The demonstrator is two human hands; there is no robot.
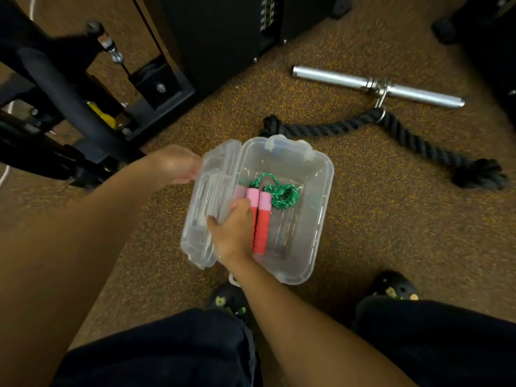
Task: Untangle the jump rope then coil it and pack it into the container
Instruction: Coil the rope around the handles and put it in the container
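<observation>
A clear plastic container sits on the floor between my feet, and its hinged lid stands up along the left side. Inside lies the jump rope: two pink-and-red handles side by side, with the green cord bunched in a small coil at their far ends. My left hand holds the lid's far outer edge, its fingertips hidden behind the plastic. My right hand reaches in from the near side. Its thumb lies on the lid's outer face and its curled fingers sit inside, against the left handle.
A thick black rope attachment and a chrome bar lie on the speckled floor beyond the container. Black gym machine frames stand to the left and behind. My black shoes and dark trouser legs fill the near edge.
</observation>
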